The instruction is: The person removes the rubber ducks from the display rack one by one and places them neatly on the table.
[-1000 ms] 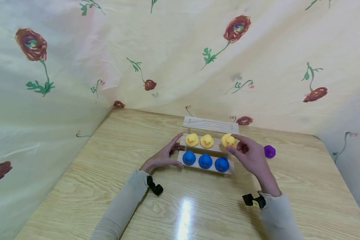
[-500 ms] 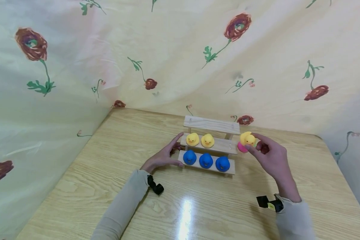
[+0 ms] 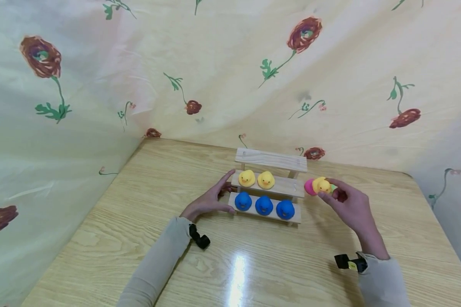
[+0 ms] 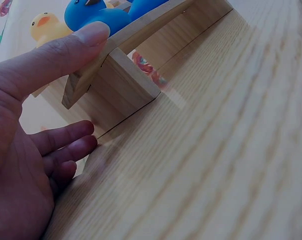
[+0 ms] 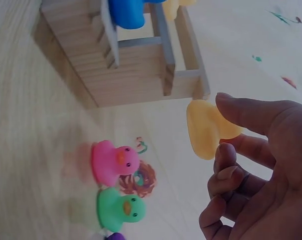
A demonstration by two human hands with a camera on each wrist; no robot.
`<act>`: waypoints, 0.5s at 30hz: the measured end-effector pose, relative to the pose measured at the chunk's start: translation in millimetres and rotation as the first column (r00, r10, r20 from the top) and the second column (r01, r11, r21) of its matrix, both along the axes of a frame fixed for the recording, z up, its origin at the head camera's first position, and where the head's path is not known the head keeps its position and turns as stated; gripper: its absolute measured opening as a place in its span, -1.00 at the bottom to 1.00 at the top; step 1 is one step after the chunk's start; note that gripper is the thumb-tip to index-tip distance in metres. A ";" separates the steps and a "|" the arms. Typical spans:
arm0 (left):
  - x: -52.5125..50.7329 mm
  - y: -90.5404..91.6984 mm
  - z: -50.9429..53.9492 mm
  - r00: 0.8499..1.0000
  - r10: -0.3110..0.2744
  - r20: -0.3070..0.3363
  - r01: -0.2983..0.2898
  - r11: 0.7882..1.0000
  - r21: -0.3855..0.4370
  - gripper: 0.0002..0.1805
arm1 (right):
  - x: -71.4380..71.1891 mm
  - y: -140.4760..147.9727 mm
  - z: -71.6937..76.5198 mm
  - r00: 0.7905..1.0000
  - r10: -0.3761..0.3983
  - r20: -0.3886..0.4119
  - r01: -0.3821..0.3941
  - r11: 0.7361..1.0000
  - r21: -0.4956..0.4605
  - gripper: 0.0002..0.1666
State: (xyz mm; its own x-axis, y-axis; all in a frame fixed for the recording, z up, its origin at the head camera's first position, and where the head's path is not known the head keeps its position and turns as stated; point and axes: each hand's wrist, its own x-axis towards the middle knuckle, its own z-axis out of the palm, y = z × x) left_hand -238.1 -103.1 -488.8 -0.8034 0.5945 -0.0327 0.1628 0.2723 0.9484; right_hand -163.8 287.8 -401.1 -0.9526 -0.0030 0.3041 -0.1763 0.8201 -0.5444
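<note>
A wooden three-tier rack (image 3: 288, 185) holds three blue ducks (image 3: 264, 205) on its bottom tier and two yellow ducks (image 3: 266, 180) on the middle one; its top tier is bare. My left hand (image 3: 209, 201) rests at the rack's left end, and in the left wrist view the thumb of that hand (image 4: 21, 120) lies on the board beside a blue duck (image 4: 98, 17), other fingers loosely bent. Right of the rack, my right hand (image 3: 349, 207) pinches a third yellow duck (image 3: 322, 186) between thumb and fingers; the right wrist view shows this duck (image 5: 205, 127) off the rack.
On the table (image 3: 157, 264), a pink duck (image 3: 310, 186) is partly hidden behind the held duck. The right wrist view shows the pink duck (image 5: 113, 162), a green duck (image 5: 120, 209) and part of a purple one (image 5: 115, 236) in a row. A flowered cloth (image 3: 230, 76) hangs behind.
My right hand has carried the yellow duck off the middle tier's right end, rightward and then slightly down. The pink duck has come into view. My left hand has stayed in place.
</note>
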 end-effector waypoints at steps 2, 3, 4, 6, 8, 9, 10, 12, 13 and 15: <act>-0.1 0.1 -0.3 1.000 0.001 0.002 -0.001 1.000 0.006 0.29 | -1.5 2.6 -5.6 1.000 0.004 0.031 -0.004 1.000 0.008 -0.46; -0.2 0.1 -0.4 1.000 0.001 0.004 -0.001 1.000 0.010 0.30 | -2.5 3.7 -8.7 0.999 0.010 0.042 -0.011 1.000 0.012 -0.46; -0.3 0.1 -0.5 1.000 0.000 0.004 0.000 1.000 0.014 0.30 | -3.5 4.4 -11.8 0.998 0.019 0.052 -0.020 1.000 0.015 -0.46; -0.3 0.1 -0.5 1.000 0.000 0.004 0.000 1.000 0.017 0.30 | -5.4 5.5 -17.6 0.997 0.038 0.070 -0.040 0.999 0.019 -0.47; -0.4 0.1 -0.4 1.000 0.001 0.005 -0.001 1.000 0.017 0.30 | -7.2 6.0 -22.8 0.995 0.062 0.083 -0.063 0.998 0.012 -0.49; -0.3 0.1 -0.3 1.000 0.002 0.005 -0.002 1.000 0.017 0.30 | -7.9 6.5 -25.0 0.993 0.071 0.092 -0.072 0.997 0.007 -0.50; -0.2 0.1 -0.2 1.000 0.002 0.005 -0.002 1.000 0.016 0.30 | -8.4 6.9 -27.2 0.992 0.078 0.102 -0.078 0.997 0.003 -0.51; -0.2 0.0 -0.1 1.000 0.001 0.007 -0.001 1.000 0.015 0.30 | -8.9 8.1 -31.5 0.989 0.090 0.115 -0.090 0.996 -0.007 -0.53; -0.3 0.0 0.0 1.000 0.001 0.008 -0.001 1.000 0.015 0.30 | -9.0 8.8 -33.8 0.988 0.096 0.123 -0.095 0.995 -0.012 -0.52; -0.5 -0.3 0.3 1.000 0.000 0.009 0.000 1.000 0.011 0.30 | -9.0 10.4 -38.2 0.985 0.108 0.137 -0.106 0.994 -0.022 -0.52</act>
